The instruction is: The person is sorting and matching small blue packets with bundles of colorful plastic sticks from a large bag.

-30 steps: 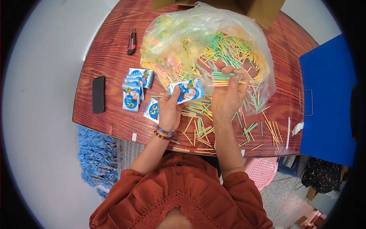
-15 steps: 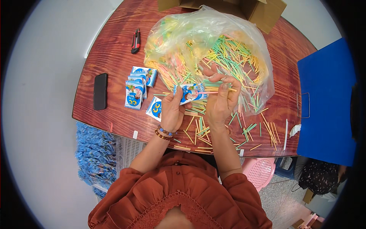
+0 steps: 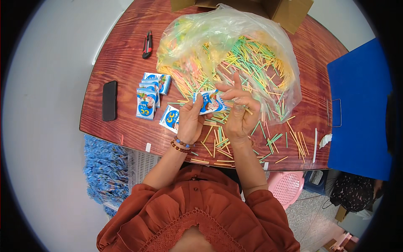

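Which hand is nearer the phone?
Left. The left hand is right of the phone, beyond the stacked packets; the right hand is farther right.

Right hand (image 3: 240, 112) nearer the packet (image 3: 211, 103)

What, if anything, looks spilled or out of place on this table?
Loose coloured sticks lie at odd angles on the near side of the table, outside the plastic bag holding many more, so they look spilled. A crumpled white scrap beside the blue panel looks like litter.
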### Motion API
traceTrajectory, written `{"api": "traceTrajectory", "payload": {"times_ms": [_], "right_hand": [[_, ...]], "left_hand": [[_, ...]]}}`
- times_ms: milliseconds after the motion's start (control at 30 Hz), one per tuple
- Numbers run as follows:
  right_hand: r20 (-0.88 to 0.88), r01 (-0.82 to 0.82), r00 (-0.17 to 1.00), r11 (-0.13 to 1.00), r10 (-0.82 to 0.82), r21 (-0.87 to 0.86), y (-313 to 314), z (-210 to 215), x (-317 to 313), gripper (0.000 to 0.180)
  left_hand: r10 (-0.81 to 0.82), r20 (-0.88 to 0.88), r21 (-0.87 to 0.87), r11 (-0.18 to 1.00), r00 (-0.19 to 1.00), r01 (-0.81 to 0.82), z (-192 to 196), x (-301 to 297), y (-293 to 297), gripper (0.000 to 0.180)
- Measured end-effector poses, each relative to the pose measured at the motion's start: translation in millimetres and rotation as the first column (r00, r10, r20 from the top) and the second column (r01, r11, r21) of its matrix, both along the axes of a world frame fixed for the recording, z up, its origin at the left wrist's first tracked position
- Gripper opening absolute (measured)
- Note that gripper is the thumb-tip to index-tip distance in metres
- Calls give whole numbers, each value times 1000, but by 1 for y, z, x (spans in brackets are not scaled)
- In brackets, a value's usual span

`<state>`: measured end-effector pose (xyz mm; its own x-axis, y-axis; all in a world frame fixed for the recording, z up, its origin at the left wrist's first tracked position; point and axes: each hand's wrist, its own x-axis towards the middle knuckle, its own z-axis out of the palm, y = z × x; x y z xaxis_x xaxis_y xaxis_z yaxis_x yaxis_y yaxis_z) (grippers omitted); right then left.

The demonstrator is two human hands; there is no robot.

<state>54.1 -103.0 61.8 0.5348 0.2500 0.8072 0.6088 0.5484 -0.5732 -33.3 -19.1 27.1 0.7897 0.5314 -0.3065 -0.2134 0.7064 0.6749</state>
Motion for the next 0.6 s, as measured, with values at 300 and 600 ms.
{"api": "traceTrajectory", "payload": {"times_ms": [300,600], "right_hand": [[-541,161,840,970,-39,180,8,-12,-26,12],[-619,107,781,961,77,255,8,-16,-22,14]], "left_hand": [[89,63,85,992,994,-95,-14,0,-8,28],[102,130,44,993,986,-109,-20,-2,-4,31]]}}
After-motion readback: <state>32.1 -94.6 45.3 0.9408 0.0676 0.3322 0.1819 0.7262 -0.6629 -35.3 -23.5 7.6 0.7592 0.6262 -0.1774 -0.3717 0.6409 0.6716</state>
